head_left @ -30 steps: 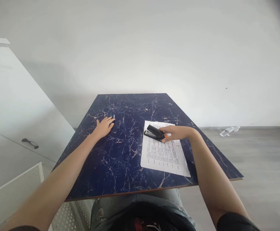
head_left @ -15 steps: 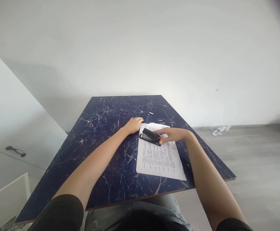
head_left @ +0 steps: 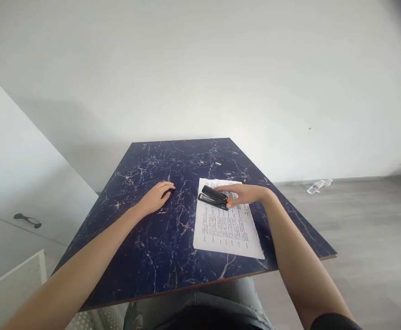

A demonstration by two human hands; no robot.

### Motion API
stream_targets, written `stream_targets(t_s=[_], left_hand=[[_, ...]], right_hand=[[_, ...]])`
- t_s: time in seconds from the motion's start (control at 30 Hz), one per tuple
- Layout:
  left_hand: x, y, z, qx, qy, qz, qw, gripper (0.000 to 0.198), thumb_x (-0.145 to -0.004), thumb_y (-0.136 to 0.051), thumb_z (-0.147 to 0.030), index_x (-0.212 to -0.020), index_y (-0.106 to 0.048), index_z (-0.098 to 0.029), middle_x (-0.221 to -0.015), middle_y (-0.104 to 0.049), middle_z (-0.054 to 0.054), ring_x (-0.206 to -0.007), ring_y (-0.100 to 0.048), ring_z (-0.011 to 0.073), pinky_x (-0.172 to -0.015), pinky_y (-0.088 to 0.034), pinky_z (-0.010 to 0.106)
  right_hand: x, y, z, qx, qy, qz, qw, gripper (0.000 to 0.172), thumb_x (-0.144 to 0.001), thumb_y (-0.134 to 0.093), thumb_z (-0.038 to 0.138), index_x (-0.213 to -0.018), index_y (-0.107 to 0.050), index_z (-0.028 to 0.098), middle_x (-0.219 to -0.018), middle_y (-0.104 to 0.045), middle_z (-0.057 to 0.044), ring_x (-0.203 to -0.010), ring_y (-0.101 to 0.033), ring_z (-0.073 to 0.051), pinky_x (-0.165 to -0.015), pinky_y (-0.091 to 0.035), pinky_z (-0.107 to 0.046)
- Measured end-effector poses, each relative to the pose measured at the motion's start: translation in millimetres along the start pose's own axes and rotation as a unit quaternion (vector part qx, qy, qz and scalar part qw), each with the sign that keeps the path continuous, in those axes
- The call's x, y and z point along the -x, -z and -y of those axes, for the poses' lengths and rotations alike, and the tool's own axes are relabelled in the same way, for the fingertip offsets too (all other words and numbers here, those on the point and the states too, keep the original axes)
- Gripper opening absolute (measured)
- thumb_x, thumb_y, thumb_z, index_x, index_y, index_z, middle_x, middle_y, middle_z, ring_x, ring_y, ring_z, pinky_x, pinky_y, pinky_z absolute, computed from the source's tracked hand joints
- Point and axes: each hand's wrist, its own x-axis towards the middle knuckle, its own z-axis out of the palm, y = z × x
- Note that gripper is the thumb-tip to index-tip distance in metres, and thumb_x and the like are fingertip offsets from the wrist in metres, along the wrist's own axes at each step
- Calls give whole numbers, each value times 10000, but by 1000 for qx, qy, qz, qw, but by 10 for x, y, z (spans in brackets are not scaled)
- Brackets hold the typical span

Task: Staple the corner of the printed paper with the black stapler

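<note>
My right hand (head_left: 243, 193) grips the rear end of a black stapler (head_left: 214, 197) with an orange part, thumb on the near side and fingers on the far side. The stapler's jaws are apart, and it lies over the upper part of a printed paper sheet (head_left: 226, 233). To the left of the paper, my left hand (head_left: 156, 197) rests at the dark blue marbled table (head_left: 162, 270), its thumb and fingers apart and curved. Nothing shows in it.
A small pale piece (head_left: 218, 163) lies on the table beyond the paper. On the left stands a white cabinet (head_left: 18, 160) with a dark handle (head_left: 27, 220). A clear plastic bottle (head_left: 319, 186) lies on the floor by the wall.
My left hand has left the paper's upper left corner and moved left and nearer to me. My right hand stays on the stapler, almost in the same place.
</note>
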Motion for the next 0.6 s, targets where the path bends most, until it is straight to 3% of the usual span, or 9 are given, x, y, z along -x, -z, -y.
stream_targets(t_s=[0.07, 0.27, 0.47, 0.6], left_hand=[[45, 53, 26, 8, 10, -9, 1000, 358, -1033, -407, -356, -1230, -683, -240, -1389, -647, 94, -1327, -569, 288, -1245, -347, 557], [-1, 64, -61, 9, 12, -21, 1000, 332, -1016, -392, -313, -1161, -677, -224, -1302, -660, 109, -1260, -585, 296, -1179, -414, 550], [7, 61, -44, 8, 11, -18, 1000, 317, -1022, -396, -306, -1169, -664, -221, -1314, -646, 111, -1266, -574, 299, -1182, -406, 546], [4, 37, -31, 7, 12, -15, 1000, 311, -1021, -399, -291, -1179, -657, -217, -1315, -643, 109, -1259, -575, 292, -1194, -388, 546]], right_hand=[[-28, -33, 39, 11, -1, -2, 1000, 870, -856, -770, 535, -1631, -394, 406, -1645, -456, -18, -1435, -497, -346, -1137, -472, -513], [-26, -22, 94, 6, 17, -9, 1000, 706, -917, -700, 427, -1587, -478, 402, -1548, -570, -23, -1362, -569, -326, -1115, -486, -509], [-26, -5, 29, 7, 14, 0, 1000, 778, -894, -736, 454, -1610, -439, 394, -1590, -528, -31, -1383, -545, -334, -1127, -471, -520], [-49, -28, 7, 2, 6, -7, 1000, 761, -895, -736, 432, -1602, -455, 392, -1515, -602, -43, -1314, -594, -331, -1096, -485, -521]])
